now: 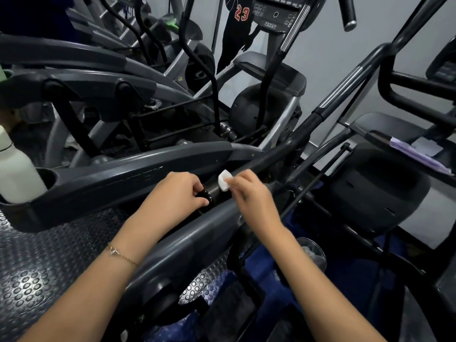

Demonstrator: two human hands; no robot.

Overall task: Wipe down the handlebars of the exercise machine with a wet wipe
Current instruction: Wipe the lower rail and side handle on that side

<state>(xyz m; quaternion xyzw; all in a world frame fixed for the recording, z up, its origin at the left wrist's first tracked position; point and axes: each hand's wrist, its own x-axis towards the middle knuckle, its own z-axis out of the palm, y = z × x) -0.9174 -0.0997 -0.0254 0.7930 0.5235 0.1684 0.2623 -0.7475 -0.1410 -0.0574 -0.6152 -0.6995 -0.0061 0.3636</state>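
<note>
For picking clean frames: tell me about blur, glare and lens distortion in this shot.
Head view: the wide lens bows the bars near the edges; the right hand and wipe are softly blurred, the left hand sharper; glare glints on the studded floor mat, lower left.

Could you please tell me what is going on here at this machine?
A person is wiping an exercise machine. The left hand grips the near end of the dark handlebar, steadying it. The right hand pinches a small folded white wipe and holds it against the bar just beyond the left hand. A white bottle stands in a cup holder at the left.
</note>
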